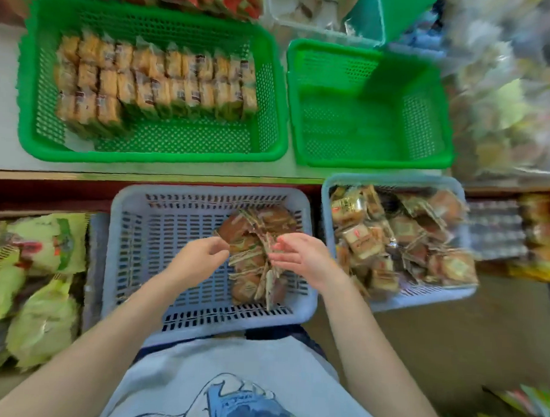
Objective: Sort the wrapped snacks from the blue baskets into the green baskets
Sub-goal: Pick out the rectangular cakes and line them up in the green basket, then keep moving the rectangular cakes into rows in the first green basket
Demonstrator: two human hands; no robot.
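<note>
both hands on the last brown stack

shirt front lowest in view, then my forearms reaching into the near blue basket (130,233). left hand (199,255) fingers curled, seem to pinch a wrapper edge of the brown snack stack (255,258). right hand (300,256) fingers fairly straight against the stack's other side. second blue basket (389,304) is full of mixed packs. big green basket (150,152) holds neat rows, small green basket (364,158) looks empty. risk: loose stack could fan out and spill on the lift, since the grip looks light. blur hides wrapper print and exact finger contact.
</note>
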